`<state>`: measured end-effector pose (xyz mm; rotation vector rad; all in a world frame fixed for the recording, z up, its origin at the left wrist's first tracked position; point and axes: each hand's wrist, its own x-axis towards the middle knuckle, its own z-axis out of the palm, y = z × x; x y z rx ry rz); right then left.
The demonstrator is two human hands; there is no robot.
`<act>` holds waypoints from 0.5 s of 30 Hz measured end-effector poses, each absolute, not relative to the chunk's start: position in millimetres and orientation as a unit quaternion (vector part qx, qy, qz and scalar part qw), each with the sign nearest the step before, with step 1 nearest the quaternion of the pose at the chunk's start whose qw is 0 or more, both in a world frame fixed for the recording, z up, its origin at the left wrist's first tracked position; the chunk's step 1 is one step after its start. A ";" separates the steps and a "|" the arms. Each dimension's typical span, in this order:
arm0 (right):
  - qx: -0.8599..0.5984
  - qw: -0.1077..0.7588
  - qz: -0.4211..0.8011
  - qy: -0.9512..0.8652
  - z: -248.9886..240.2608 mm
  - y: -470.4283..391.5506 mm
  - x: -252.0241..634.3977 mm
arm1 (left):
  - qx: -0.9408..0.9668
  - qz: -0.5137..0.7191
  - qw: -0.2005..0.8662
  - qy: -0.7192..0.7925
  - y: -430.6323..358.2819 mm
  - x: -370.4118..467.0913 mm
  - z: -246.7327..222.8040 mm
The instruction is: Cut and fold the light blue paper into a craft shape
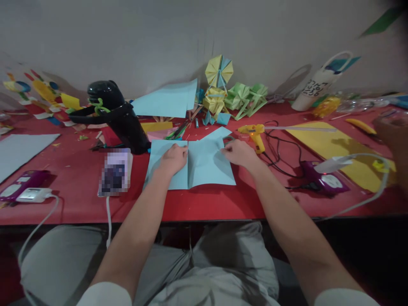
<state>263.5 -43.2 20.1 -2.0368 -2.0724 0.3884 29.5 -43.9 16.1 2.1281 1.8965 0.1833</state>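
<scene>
Fingers curled together, our left hand (174, 159) rests on the blue sheet (210, 171), left of its crease, on the near red table (197, 207). Our right hand (239, 152) touches the sheet's right side; whether its fingers pinch, we cannot tell. We judge this as positioning; the next move likely calls for steady left-hand pressure.

On the table (200, 206), a paper sheet (208, 170) lies between a bottle (127, 127), left, and a glue gun (256, 137), right. Paper figures (237, 95) stand behind.
</scene>
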 end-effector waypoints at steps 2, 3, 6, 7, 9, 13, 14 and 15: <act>-0.691 0.102 0.128 -0.705 20.2 -43.4 263.3 | 0.737 0.067 0.143 0.657 -44.1 29.3 16.0; -0.689 0.100 0.128 -0.706 20.0 -43.4 263.4 | 0.737 0.068 0.144 0.657 -44.1 29.3 16.0; -0.685 0.099 0.131 -0.710 19.5 -43.2 264.0 | 0.737 0.068 0.143 0.657 -43.9 29.1 15.6; -0.683 0.100 0.133 -0.711 19.3 -43.1 264.2 | 0.737 0.066 0.143 0.658 -43.8 29.0 15.5; -0.681 0.102 0.137 -0.712 19.0 -43.0 264.7 | 0.735 0.063 0.142 0.660 -43.8 29.0 15.6; -0.674 0.110 0.150 -0.715 18.1 -42.6 265.5 | 0.733 0.064 0.145 0.661 -44.2 29.1 16.6; -0.672 0.112 0.153 -0.716 17.7 -42.5 265.7 | 0.734 0.064 0.146 0.661 -44.3 29.1 16.7; -0.670 0.116 0.155 -0.717 17.2 -42.2 265.8 | 0.734 0.066 0.146 0.660 -44.3 29.1 16.7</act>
